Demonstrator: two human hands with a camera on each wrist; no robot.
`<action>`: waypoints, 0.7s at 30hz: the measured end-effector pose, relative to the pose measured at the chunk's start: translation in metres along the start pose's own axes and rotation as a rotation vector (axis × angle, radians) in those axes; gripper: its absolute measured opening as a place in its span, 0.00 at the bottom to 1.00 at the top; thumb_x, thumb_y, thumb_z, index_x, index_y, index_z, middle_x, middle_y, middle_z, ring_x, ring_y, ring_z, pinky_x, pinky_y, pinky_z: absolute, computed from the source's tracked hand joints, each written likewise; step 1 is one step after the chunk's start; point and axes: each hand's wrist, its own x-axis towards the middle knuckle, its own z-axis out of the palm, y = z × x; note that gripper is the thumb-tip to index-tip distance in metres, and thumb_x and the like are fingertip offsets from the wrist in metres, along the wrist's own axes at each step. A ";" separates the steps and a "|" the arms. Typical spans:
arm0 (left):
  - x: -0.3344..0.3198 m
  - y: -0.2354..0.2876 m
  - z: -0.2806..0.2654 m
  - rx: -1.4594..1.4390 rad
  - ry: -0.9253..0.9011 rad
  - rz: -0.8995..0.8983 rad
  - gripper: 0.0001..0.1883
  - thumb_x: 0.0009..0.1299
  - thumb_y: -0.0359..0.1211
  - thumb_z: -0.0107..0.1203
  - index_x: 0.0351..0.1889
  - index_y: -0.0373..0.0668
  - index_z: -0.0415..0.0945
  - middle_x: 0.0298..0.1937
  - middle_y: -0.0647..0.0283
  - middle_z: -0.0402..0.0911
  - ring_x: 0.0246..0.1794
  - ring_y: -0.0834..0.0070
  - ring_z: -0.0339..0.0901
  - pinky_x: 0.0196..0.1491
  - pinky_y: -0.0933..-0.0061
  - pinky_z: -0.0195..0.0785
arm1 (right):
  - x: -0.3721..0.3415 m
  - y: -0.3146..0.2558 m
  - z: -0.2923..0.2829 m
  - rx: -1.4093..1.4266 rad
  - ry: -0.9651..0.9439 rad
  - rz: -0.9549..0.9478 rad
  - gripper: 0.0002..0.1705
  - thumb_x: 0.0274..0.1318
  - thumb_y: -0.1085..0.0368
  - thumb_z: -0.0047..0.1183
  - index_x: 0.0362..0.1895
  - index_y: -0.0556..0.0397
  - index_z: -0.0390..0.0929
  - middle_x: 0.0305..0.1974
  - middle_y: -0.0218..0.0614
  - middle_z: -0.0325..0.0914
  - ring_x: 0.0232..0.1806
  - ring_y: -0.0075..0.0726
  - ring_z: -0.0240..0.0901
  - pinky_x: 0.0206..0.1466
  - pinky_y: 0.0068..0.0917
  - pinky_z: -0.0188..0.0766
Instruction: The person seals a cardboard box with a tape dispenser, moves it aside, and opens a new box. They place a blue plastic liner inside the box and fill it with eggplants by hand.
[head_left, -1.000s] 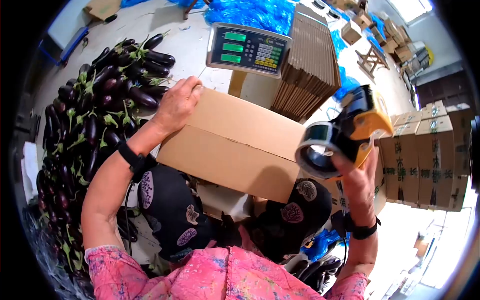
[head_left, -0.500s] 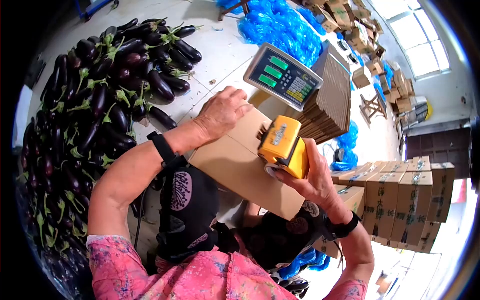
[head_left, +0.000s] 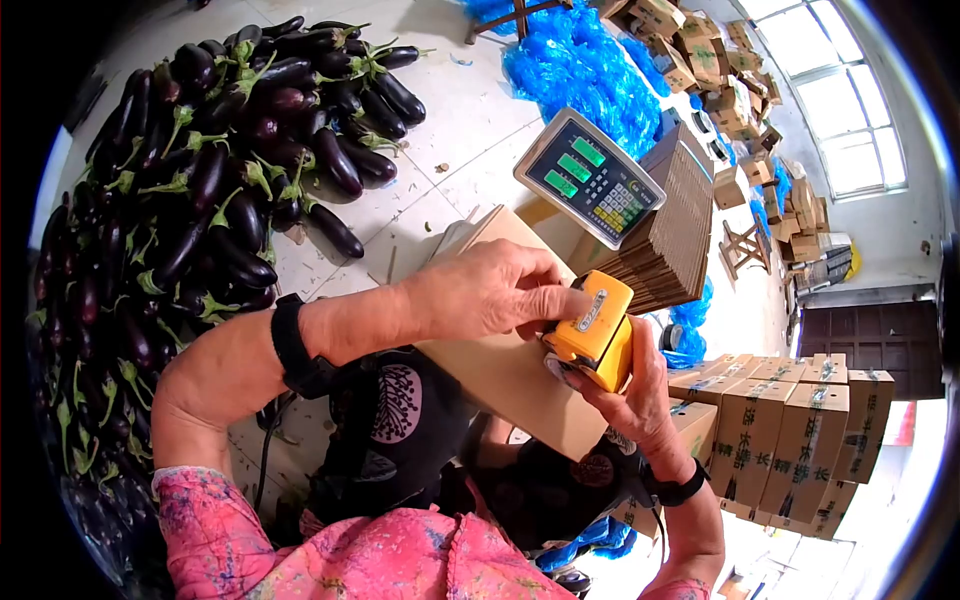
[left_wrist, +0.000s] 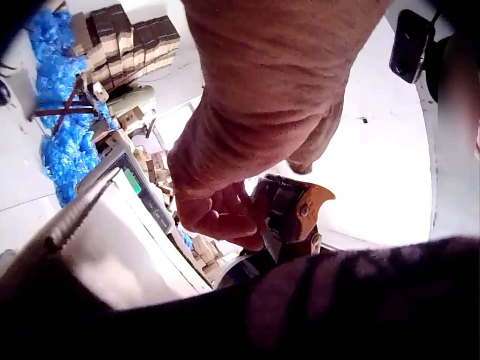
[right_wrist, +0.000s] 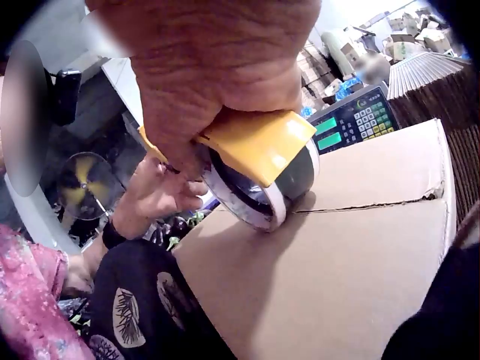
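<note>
A yellow-and-black tape dispenser (head_left: 598,320) with a wide roll of tape (right_wrist: 251,199) is over the top of a cardboard box (head_left: 505,385). My right hand (head_left: 640,400) grips the dispenser from its right side, thumb and fingers around it. My left hand (head_left: 490,290) reaches across the box to the dispenser's front end, its fingers bent and bunched. In the left wrist view its fingertips (left_wrist: 225,221) pinch a pale strip of tape beside the dispenser's toothed end. The box's two top flaps meet along a middle seam (right_wrist: 367,206), in front of my knees.
Many eggplants (head_left: 210,200) lie heaped on the floor at left. Beyond the box stand a scale display (head_left: 590,178) and a stack of flattened cartons (head_left: 675,220). Blue plastic film (head_left: 580,65) lies further back, and packed boxes (head_left: 790,430) are stacked at right.
My right hand brought the dispenser leftward over the box and turned it. My left hand left the box's far edge and moved right to the dispenser. The head view has shifted.
</note>
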 end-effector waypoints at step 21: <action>-0.004 -0.026 -0.040 0.139 0.345 0.044 0.11 0.75 0.35 0.53 0.32 0.39 0.77 0.22 0.73 0.72 0.20 0.89 0.64 0.23 0.83 0.58 | 0.010 -0.022 0.000 -0.232 -0.028 0.049 0.38 0.45 0.57 0.73 0.54 0.58 0.65 0.38 0.50 0.78 0.39 0.56 0.80 0.42 0.42 0.77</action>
